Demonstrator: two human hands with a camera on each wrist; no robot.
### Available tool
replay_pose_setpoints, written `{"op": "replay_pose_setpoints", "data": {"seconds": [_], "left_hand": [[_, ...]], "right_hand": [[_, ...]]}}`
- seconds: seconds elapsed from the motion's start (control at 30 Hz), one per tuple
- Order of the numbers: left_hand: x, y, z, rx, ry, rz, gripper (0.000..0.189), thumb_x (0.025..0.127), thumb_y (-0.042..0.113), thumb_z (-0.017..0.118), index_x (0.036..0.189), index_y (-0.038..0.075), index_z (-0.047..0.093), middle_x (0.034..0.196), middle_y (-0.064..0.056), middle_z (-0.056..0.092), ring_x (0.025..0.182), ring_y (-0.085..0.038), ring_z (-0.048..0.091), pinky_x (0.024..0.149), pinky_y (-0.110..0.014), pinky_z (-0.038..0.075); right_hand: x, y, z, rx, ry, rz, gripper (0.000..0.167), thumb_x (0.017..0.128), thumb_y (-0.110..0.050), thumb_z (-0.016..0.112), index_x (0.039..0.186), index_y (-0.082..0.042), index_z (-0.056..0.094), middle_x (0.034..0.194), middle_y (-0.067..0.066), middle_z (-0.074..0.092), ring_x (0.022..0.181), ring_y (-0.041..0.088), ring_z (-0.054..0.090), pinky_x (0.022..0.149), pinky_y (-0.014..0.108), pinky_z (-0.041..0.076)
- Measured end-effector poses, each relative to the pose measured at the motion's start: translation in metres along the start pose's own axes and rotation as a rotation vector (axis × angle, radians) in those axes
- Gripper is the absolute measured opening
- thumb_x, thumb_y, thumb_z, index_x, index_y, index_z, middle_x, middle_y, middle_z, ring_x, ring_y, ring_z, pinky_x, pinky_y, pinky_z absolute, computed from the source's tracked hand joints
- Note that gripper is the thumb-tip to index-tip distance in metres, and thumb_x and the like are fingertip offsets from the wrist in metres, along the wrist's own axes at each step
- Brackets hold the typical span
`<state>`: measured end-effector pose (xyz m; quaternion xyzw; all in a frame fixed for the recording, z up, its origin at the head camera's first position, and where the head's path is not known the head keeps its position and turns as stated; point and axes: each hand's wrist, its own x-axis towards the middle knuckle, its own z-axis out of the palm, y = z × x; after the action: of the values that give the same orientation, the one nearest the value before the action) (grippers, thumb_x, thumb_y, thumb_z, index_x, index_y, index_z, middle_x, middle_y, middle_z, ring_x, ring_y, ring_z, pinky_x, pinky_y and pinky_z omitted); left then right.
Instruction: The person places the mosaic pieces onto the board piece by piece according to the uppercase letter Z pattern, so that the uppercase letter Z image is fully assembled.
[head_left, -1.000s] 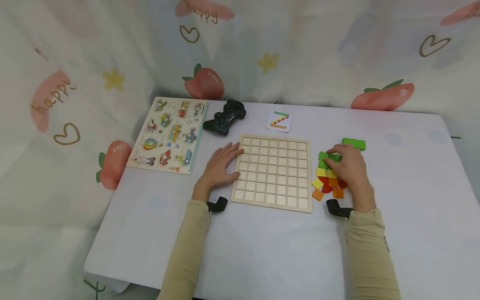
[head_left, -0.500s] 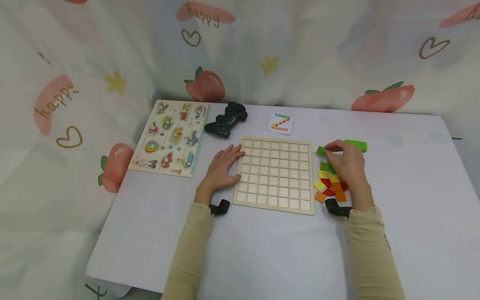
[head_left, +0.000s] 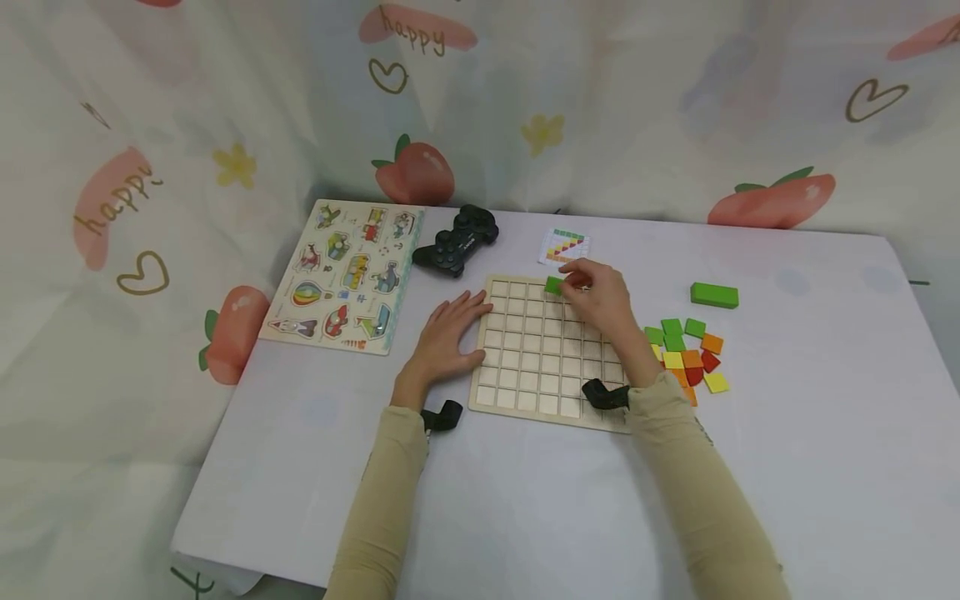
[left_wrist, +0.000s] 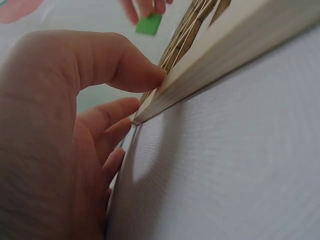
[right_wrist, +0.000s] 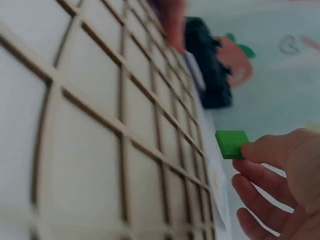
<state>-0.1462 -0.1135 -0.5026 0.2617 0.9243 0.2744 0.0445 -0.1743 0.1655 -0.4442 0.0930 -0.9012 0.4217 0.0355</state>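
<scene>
My right hand pinches a small green square tile between thumb and fingertips, over the far edge of the wooden grid board. The right wrist view shows the tile raised off the board. My left hand rests at the board's left edge with its fingers spread. In the left wrist view the left thumb touches the board's side. Part of the grid is hidden under my right hand and wrist.
Loose green, yellow, orange and red tiles lie right of the board, near a long green block. A coloured pattern card lies behind it. A black game controller and a picture puzzle stand at the back left.
My right hand has picked a green tile from the far side of the pile and carried it left over the board. The loose tiles have spread apart somewhat. My left hand stays in place.
</scene>
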Motion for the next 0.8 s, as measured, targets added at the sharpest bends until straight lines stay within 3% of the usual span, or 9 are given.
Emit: {"op": "replay_pose_setpoints", "data": {"seconds": [0.17,0.33,0.63,0.8], "left_hand": [[-0.001,-0.002,-0.001,0.004,0.003,-0.001,0.078,0.075,0.038,0.058,0.149,0.018,0.042,0.162,0.003,0.025,0.150,-0.017,0.012,0.119,-0.040,0.004],[-0.001,-0.002,-0.001,0.017,-0.006,0.007,0.078,0.077,0.039,0.057,0.150,0.018,0.042,0.162,0.003,0.025,0.150,-0.017,0.012,0.119,-0.040,0.005],[0.001,0.003,-0.001,0.010,-0.011,0.008,0.077,0.077,0.037,0.058,0.150,0.017,0.042,0.162,0.003,0.025,0.150,-0.018,0.013,0.119,-0.040,0.005],[0.000,0.000,-0.001,0.031,-0.008,0.000,0.077,0.076,0.038,0.058,0.150,0.019,0.042,0.162,0.004,0.024,0.150,-0.016,0.012,0.119,-0.039,0.005]], "right_hand": [[0.016,-0.009,0.034,-0.061,-0.067,-0.005,0.024,0.093,-0.011,0.061,0.113,-0.001,0.070,0.099,0.017,0.071,0.089,0.031,0.067,0.077,0.045,0.050],[0.023,-0.010,0.050,-0.081,-0.089,0.014,0.020,0.093,-0.013,0.063,0.107,-0.002,0.072,0.102,0.015,0.069,0.089,0.029,0.064,0.077,0.043,0.049],[0.024,-0.007,0.052,-0.136,-0.126,0.016,0.024,0.093,-0.017,0.064,0.110,-0.002,0.074,0.108,0.014,0.064,0.087,0.027,0.059,0.072,0.041,0.047],[0.012,-0.005,0.035,-0.106,-0.068,0.006,0.031,0.095,-0.019,0.063,0.119,0.000,0.069,0.110,0.017,0.063,0.088,0.030,0.062,0.072,0.044,0.048]]}}
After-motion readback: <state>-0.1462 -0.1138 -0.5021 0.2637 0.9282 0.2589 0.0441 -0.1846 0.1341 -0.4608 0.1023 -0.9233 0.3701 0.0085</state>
